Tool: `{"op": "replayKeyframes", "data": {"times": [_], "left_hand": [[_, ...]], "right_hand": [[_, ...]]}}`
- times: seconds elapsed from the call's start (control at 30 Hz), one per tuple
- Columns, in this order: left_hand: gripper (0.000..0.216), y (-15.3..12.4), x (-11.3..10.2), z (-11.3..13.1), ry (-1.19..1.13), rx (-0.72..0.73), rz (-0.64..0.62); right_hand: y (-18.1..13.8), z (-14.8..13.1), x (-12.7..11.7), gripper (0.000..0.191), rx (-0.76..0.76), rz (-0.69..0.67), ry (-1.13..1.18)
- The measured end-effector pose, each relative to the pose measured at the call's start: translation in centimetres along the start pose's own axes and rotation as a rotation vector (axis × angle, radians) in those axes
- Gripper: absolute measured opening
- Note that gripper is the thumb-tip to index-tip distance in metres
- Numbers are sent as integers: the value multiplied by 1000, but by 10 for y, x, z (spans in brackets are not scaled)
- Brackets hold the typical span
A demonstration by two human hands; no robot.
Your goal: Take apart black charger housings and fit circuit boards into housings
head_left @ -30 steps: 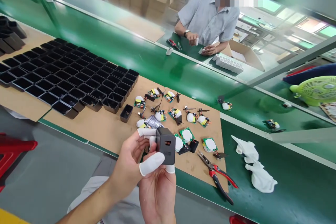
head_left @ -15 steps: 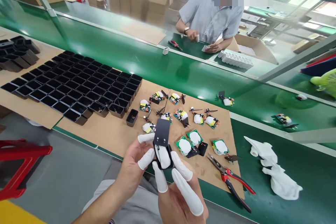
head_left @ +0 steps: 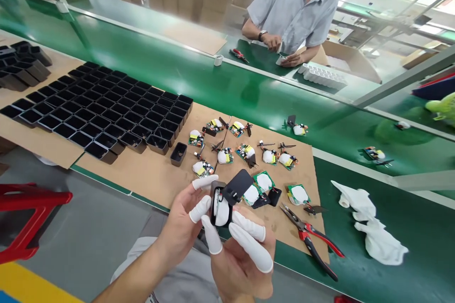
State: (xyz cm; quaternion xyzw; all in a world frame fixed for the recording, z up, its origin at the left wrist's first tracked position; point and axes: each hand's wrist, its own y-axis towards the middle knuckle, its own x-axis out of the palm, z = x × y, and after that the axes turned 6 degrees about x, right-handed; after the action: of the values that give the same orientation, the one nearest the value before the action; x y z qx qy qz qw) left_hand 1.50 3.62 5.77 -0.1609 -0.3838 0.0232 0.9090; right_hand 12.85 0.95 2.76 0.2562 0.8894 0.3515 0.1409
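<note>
Between my hands is a black plastic case with a circuit board and white padding inside it. Its flat black end cover hangs off the upper right on wires, tilted away from the opening. My left hand, in white finger cots, grips the case's left side with thumb and fingers. My right hand, also in finger cots, has its fingers on the lower and right sides. Circuit boards with white pads lie just beyond. Red-and-black pliers rest open to the right.
Rows of black cases stand on cardboard at the left, with one single case nearer. White cloth pieces lie on the right. A red stool is at lower left. Across the bench a co-worker handles white parts.
The black end cover has swung from upright over the case to the right, showing more of the board inside. Both hands keep hold of the case, and the co-worker's hands have moved slightly.
</note>
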Motion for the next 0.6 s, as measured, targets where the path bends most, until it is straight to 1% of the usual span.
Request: {"op": "replayKeyframes", "data": {"times": [0.17, 0.3, 0.37, 0.47, 0.53, 0.6], "left_hand": [[58, 0, -1, -3, -4, -24, -12], [61, 0, 0, -5, 4, -8, -24], [60, 0, 1, -5, -9, 0, -28], [53, 1, 2, -4, -26, 14, -35], [51, 2, 2, -4, -18, 24, -47], [53, 2, 2, -3, -5, 23, -65]], "right_hand": [[-10, 4, -9, 64, 158, -28, 12], [-14, 5, -13, 58, 245, -99, 116], [-16, 6, -16, 62, 240, -113, 133], [-18, 10, -21, 70, 191, -131, 87], [-18, 11, -26, 68, 180, -152, 62], [-16, 9, -29, 63, 208, -164, 61]]}}
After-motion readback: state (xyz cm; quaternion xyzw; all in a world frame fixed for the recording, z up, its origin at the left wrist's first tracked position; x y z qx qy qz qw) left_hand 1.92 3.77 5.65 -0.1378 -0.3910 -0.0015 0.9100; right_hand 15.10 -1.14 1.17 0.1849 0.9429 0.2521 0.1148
